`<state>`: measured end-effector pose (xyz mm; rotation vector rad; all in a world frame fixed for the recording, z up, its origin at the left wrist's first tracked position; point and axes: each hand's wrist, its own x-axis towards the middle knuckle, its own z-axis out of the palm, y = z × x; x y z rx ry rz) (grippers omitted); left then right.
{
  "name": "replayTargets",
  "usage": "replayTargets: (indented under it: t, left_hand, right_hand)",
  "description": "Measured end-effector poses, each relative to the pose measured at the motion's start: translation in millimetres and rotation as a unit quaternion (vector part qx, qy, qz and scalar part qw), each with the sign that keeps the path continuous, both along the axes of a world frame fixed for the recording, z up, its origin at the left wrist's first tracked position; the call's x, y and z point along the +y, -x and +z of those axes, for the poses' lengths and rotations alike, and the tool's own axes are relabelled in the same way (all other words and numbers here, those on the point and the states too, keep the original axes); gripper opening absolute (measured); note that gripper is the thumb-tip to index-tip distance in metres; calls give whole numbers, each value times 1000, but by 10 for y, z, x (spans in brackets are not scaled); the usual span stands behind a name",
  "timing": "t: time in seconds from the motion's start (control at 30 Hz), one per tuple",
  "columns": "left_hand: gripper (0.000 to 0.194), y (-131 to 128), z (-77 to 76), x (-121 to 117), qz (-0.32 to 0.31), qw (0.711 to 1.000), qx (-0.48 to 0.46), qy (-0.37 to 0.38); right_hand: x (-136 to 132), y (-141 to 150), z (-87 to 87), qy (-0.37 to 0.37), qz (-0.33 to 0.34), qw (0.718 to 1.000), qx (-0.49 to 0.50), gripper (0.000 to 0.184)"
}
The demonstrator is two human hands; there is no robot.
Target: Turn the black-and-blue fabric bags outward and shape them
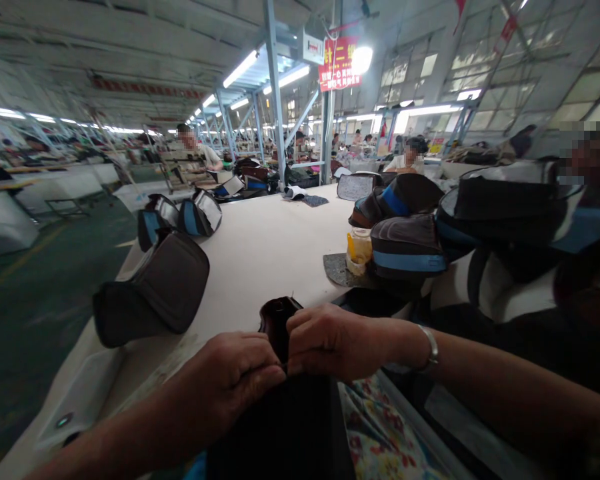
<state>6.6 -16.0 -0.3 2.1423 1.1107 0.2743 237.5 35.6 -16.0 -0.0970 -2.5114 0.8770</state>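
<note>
A dark bag (285, 433) is close in front of my body, with a glossy dark brown part (276, 327) at its far end. My left hand (237, 370) is closed, thumb and fingers pinching the bag's upper edge. Right beside it, my right hand (333, 340) pinches the same edge, with a bracelet on the wrist. The fingertips of both hands nearly meet, and they hide the exact spot they grip. Shadow makes the bag's details hard to see.
Dark bags (153, 287) stand along the white table's (260, 247) left side. More blue-banded bags (407, 247) are piled on the right. A glue-stained tub (359, 250) with a yellow handle sits on a grey pad (337, 270). Other people work farther back.
</note>
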Motion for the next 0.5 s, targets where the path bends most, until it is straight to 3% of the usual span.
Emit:
replayTargets:
  t: [0.17, 0.37, 0.5]
  left_hand:
    - [49, 183, 130, 114, -10, 995, -34, 97]
    - [44, 232, 213, 189, -8, 996, -4, 94]
    - [41, 228, 249, 180, -38, 995, 21, 95]
  right_hand:
    - [-15, -41, -64, 113, -14, 993, 32, 20]
    - [-78, -13, 75, 282, -50, 956, -61, 35]
    - [-30, 59, 104, 222, -63, 967, -104, 35]
